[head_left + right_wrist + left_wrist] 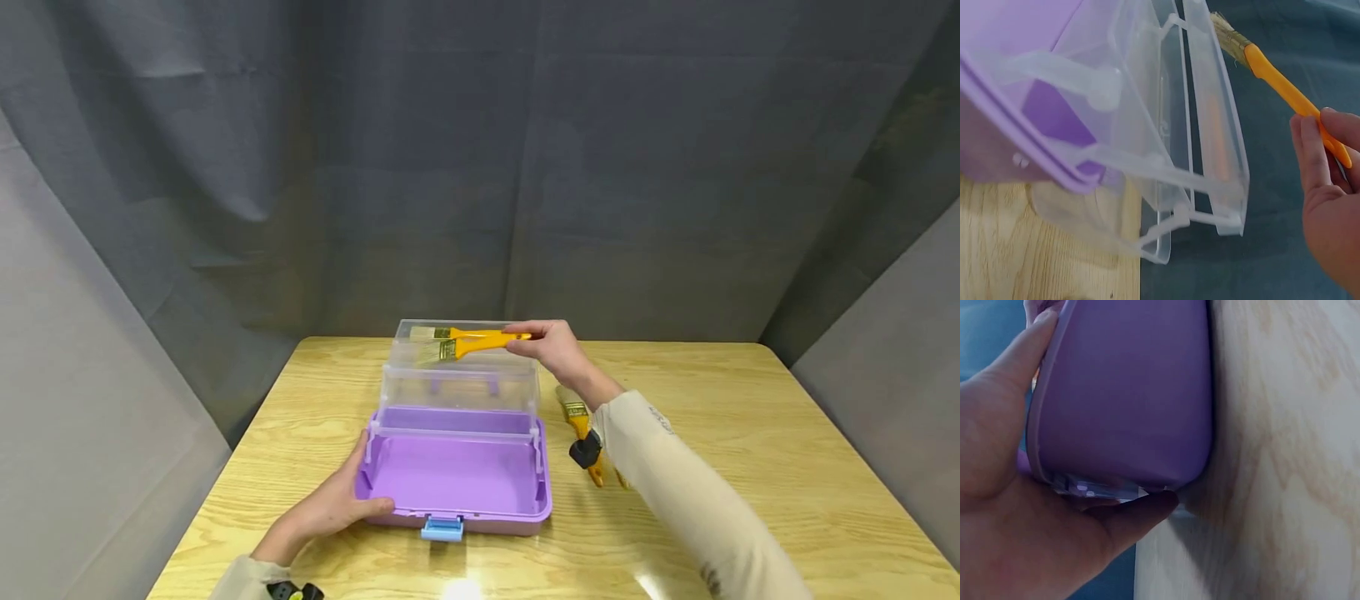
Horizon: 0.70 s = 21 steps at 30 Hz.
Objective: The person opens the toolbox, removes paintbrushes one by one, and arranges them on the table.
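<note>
In the lower left, our left hand [333,500] grips the purple box [502,527] by its side. Mid-frame, we see the brush [476,342] above the clear top tray [495,361], its long axis left to right, bristles [1232,37] leftward, our nearer right hand [555,348] pinching its right end.

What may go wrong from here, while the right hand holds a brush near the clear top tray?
The right hand grips the held brush near its handle's end, so the bristles might dip and knock the brush in the tray.
The top tray stands raised on thin clear arms; a downward push could perhaps shift it.
The right sleeve passes over brushes on the table and might nudge them.
</note>
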Each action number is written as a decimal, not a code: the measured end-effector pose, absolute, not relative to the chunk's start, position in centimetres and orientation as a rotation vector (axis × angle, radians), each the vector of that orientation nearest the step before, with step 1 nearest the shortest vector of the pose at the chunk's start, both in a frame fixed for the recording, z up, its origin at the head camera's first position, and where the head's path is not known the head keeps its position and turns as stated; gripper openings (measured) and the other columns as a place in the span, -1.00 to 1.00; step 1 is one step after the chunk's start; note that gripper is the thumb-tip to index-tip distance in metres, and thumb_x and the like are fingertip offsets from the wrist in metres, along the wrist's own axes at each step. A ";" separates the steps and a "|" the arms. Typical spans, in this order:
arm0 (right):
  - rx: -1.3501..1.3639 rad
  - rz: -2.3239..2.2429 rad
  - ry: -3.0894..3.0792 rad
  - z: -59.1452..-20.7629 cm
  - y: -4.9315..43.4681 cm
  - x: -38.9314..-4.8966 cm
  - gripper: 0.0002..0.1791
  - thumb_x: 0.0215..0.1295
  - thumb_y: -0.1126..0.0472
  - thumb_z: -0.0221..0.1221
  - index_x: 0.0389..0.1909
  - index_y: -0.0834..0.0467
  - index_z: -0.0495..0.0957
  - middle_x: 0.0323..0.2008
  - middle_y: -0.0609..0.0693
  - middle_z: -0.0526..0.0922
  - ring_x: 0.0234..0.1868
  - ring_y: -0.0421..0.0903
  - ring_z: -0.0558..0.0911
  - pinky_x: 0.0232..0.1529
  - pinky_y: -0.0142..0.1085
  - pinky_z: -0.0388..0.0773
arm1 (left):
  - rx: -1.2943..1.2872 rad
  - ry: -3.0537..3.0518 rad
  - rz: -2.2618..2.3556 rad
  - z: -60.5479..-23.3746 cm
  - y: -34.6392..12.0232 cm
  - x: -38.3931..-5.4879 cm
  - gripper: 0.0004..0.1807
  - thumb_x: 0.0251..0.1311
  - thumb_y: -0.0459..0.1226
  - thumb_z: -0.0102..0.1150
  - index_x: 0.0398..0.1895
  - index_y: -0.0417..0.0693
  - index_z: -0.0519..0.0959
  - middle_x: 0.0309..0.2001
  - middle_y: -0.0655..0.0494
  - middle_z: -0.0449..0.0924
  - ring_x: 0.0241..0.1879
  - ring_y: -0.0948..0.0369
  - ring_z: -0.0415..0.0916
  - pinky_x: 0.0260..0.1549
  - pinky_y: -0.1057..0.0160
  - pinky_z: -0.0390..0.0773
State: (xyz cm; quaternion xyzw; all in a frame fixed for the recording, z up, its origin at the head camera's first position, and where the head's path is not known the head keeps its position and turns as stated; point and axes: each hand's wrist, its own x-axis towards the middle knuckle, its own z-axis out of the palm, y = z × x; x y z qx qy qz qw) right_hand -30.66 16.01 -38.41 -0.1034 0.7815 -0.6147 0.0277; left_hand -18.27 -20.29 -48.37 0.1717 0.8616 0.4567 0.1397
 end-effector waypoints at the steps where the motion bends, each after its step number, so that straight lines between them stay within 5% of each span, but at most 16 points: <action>1: -0.318 -1.917 2.395 -38.4 16.3 -30.5 -0.63 0.17 0.31 0.29 0.02 0.26 0.61 0.01 0.12 0.62 -0.01 0.02 0.56 -0.01 -0.21 0.56 | 0.499 2.500 1.320 -48.3 -20.3 -18.3 0.30 -0.01 -0.12 0.41 0.47 -0.13 -0.47 0.45 -0.33 -0.43 0.40 -0.23 -0.31 0.27 -0.22 -0.19; 13: -0.323 -2.233 2.057 -37.5 21.8 -27.8 -0.57 0.17 0.40 0.26 0.08 0.42 0.50 -0.06 0.14 0.63 -0.15 -0.09 0.66 -0.07 -0.26 0.58 | 0.481 2.513 1.350 -48.1 -20.2 -18.0 0.31 -0.02 -0.13 0.42 0.47 -0.15 -0.47 0.43 -0.38 -0.39 0.39 -0.28 -0.28 0.26 -0.26 -0.19; 21: -0.418 -2.429 1.747 -38.3 27.4 -26.1 -0.71 0.24 0.54 0.11 -0.05 0.31 0.63 -0.09 0.07 0.66 -0.14 -0.09 0.68 -0.04 -0.26 0.54 | 0.487 2.484 1.355 -48.5 -20.3 -17.8 0.29 0.03 -0.14 0.38 0.45 -0.19 -0.51 0.45 -0.33 -0.46 0.40 -0.24 -0.34 0.27 -0.23 -0.21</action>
